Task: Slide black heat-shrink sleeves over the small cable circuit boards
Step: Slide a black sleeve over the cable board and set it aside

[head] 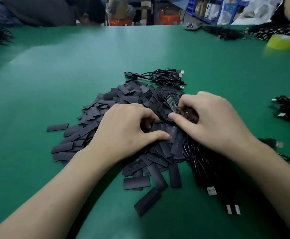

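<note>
On the heat-shrink sleeve pile [106, 100], left hand [123, 130]: fingers curled into sleeves, hold unclear
Beside it, right hand [209, 121]: gripped a small circuit board [172, 102]

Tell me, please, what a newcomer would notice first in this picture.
First comes the big pile of black heat-shrink sleeves in the middle of the green table, with the left hand resting on it. Just beside it, the right hand holds a small circuit board over the pile. A bundle of black USB cables lies under that wrist, at the near right.

head-worn, angled forward-down, seemingly close above table [37, 87]
</note>
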Action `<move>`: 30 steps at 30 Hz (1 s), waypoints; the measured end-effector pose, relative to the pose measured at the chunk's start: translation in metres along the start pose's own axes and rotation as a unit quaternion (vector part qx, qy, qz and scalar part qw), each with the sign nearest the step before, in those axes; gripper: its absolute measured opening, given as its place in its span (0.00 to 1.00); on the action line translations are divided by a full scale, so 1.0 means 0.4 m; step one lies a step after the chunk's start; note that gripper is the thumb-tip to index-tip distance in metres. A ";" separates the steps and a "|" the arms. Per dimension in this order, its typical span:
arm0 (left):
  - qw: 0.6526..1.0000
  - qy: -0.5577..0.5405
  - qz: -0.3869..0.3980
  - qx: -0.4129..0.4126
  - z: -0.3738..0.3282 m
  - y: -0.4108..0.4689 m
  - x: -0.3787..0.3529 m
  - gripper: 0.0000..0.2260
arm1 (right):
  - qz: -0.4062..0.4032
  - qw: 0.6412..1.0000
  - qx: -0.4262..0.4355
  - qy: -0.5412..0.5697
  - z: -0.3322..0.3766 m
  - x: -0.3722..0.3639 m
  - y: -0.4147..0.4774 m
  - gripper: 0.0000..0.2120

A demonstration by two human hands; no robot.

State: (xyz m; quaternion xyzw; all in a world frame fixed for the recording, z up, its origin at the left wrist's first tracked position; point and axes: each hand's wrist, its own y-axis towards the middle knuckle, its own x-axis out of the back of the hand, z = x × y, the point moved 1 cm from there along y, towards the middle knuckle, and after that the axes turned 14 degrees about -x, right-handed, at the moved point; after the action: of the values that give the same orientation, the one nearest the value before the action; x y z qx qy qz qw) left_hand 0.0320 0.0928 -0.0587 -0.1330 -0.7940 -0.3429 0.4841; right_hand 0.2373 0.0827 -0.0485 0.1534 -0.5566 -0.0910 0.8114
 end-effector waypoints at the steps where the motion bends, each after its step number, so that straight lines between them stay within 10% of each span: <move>1: 1.000 -0.021 0.006 0.010 0.002 0.002 0.001 0.23 | 0.022 1.000 0.007 -0.008 0.001 -0.003 0.000 0.14; 17: 0.947 -0.309 -0.076 0.035 0.030 0.008 -0.009 0.05 | 0.112 0.974 -0.046 0.192 0.002 -0.008 0.002 0.11; 30: 0.957 -0.244 -0.152 -0.028 0.005 0.003 -0.012 0.10 | 0.086 0.956 -0.069 0.271 -0.001 -0.009 0.003 0.07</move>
State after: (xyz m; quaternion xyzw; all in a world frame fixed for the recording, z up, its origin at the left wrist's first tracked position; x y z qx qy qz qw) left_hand 0.0337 0.0954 -0.0629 -0.1037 -0.8887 -0.3918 0.2142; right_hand 0.2366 0.0850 -0.0513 0.0675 -0.3189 -0.0138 0.9453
